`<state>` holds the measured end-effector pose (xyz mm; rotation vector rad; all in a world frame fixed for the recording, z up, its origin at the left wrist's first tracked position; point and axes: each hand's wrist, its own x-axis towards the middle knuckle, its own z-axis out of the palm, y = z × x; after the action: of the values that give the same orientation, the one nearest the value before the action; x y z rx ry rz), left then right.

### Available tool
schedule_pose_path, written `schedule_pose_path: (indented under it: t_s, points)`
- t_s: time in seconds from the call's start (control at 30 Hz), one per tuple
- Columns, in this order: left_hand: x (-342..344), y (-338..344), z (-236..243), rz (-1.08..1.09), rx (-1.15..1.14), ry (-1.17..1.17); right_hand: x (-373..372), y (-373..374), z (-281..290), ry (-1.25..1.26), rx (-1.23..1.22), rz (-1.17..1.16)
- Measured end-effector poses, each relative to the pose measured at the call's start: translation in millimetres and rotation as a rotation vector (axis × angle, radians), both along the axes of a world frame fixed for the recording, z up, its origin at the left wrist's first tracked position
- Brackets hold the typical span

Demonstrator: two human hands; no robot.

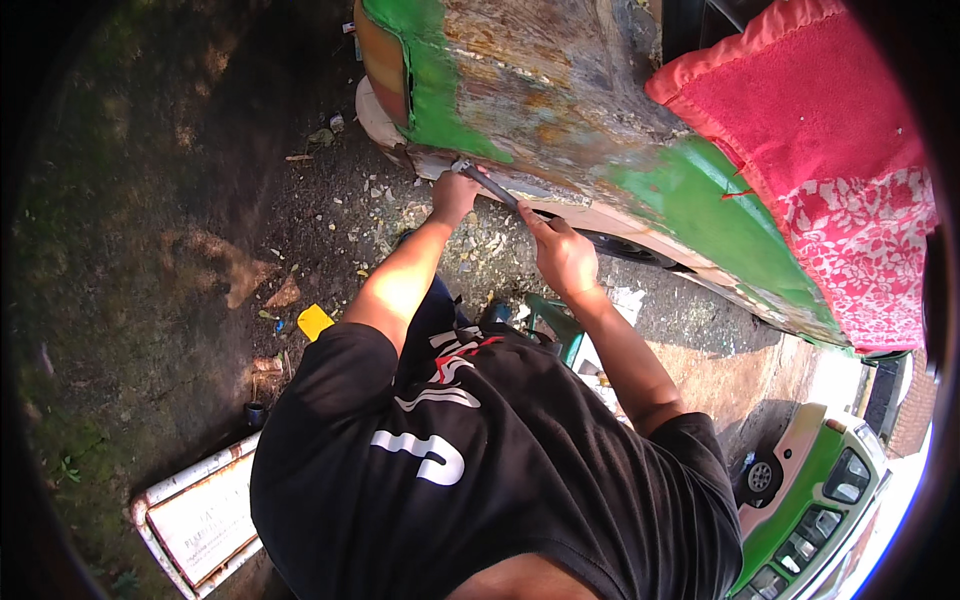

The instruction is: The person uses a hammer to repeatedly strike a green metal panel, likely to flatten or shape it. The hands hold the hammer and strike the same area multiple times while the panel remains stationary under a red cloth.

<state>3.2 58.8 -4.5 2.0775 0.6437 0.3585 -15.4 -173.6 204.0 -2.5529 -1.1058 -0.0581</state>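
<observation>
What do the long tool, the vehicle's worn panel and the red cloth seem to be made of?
Long tool: probably metal; the shaft is dull grey, with a brighter end.
Worn panel: likely sheet metal; green paint gives way to bare, grey-brown, rust-like patches, though filler is possible.
Red cloth: fabric, perhaps towelling; matte, fuzzy-looking surface, a smoother gathered hem and a white floral pattern.

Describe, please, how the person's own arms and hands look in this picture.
The left hand and right hand are ungloved, with no wristband visible. The forearms are bare too, below short black sleeves of a black shirt with white and red print.
</observation>
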Motion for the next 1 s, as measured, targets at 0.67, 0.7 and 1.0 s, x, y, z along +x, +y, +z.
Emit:
schedule_pose_path:
  t_s: [0.67, 0.7, 1.0]
  points:
    - [-11.2, -20.7, 33.5, -0.025, -0.009, 0.009, 9.2, -25.1, -13.0, 0.231, 0.108, -0.11]
    - [-17.7, -24.4, 38.0, -0.046, -0.013, 0.025, 2.9, -27.9, -8.3, 0.218, 0.221, -0.118]
    - [-40.6, -34.9, 30.0, -0.114, 0.155, -0.014, -1.6, -56.9, 3.2, 0.481, 0.423, -0.252]
